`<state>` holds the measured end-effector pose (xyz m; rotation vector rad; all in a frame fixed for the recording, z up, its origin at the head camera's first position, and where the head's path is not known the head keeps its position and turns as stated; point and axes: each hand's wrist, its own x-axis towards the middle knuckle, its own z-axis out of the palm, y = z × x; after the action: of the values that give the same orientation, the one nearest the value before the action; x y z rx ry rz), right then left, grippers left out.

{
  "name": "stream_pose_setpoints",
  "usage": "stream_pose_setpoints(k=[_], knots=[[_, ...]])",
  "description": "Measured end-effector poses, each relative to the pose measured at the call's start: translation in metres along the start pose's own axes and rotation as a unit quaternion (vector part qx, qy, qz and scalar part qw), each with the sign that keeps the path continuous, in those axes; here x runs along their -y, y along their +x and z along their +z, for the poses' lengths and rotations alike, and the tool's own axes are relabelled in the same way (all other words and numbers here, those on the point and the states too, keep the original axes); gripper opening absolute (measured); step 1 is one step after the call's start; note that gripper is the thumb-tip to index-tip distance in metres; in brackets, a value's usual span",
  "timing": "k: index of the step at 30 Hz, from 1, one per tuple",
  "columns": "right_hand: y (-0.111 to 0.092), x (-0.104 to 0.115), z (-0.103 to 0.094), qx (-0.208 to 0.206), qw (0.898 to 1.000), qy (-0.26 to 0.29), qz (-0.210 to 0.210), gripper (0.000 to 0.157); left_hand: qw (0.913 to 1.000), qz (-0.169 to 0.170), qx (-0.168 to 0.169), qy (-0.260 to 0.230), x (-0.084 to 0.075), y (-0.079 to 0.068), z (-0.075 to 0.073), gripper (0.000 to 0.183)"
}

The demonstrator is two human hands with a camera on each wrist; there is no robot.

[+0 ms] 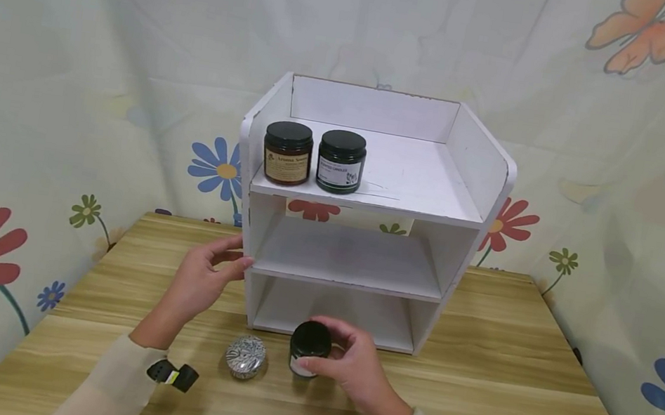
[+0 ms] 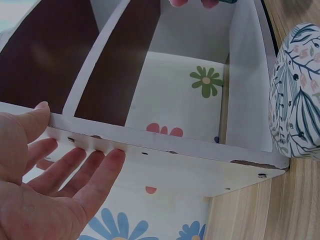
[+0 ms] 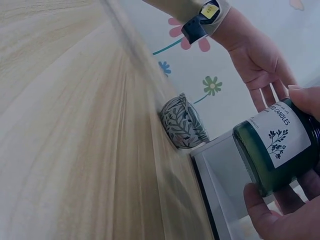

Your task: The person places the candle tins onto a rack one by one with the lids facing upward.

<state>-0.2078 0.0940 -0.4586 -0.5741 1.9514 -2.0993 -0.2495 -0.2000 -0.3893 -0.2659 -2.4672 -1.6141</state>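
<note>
My right hand [image 1: 356,360] grips a dark green candle jar [image 3: 277,142] with a black lid and a white label; in the right wrist view the jar is held clear of the table. My left hand [image 1: 203,278] rests against the left side of a white wooden shelf [image 1: 347,284]. In the left wrist view its fingers [image 2: 95,175] lie fairly straight along the outer panel, and the thumb touches the front edge. Between the two arms stands a round patterned tin [image 1: 245,357] on the table, just in front of the shelf.
On the shelf's top level, toward the left, stand an amber candle jar [image 1: 287,153] and a green candle jar [image 1: 341,162], both black-lidded. The shelf sits on a wood-grain table [image 1: 503,402]. Behind hangs a flower-printed cloth [image 1: 140,31].
</note>
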Motion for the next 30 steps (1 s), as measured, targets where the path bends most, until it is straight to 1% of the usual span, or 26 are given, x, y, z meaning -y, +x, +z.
stream_pose_setpoints(k=[7,20,25,30], knots=[[0.001,0.002,-0.001,0.007,1.0,-0.006,-0.01,0.067,1.0,0.0,-0.001,0.003,0.0,0.0,0.0,0.055],[0.001,0.006,-0.002,0.017,1.0,-0.017,-0.016,0.067,1.0,0.0,0.001,-0.006,-0.002,-0.001,0.0,0.052],[0.002,0.01,-0.004,0.015,0.999,-0.031,-0.028,0.066,1.0,-0.001,0.001,-0.003,-0.001,-0.001,-0.001,0.053],[0.003,0.015,-0.006,0.013,0.999,-0.032,-0.036,0.065,1.0,-0.001,0.001,-0.004,0.0,-0.001,0.0,0.053]])
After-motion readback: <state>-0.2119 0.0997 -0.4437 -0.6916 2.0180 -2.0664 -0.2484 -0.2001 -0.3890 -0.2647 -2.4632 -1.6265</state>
